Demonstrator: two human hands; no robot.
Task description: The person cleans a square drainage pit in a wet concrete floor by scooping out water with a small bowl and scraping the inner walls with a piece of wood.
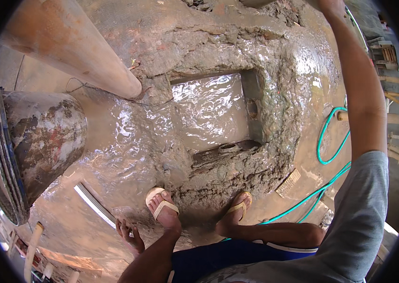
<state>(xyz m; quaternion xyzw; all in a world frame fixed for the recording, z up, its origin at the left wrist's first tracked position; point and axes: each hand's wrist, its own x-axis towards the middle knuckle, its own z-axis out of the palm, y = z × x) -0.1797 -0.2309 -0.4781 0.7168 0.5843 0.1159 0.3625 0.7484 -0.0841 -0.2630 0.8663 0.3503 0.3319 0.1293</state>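
One strip [94,204] | slants down-right | left hand [134,238] half-open, empty | right hand [332,5] unclear

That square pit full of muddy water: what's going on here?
A person in sandals stands at the edge of a square pit filled with rippling brown water, with wet mud around it. Their left hand hangs low, near the end of a pale strip, and seems to hold nothing. The right hand reaches far forward to the picture's upper edge; what it holds, if anything, is unclear. A mud-stained bucket stands to the left.
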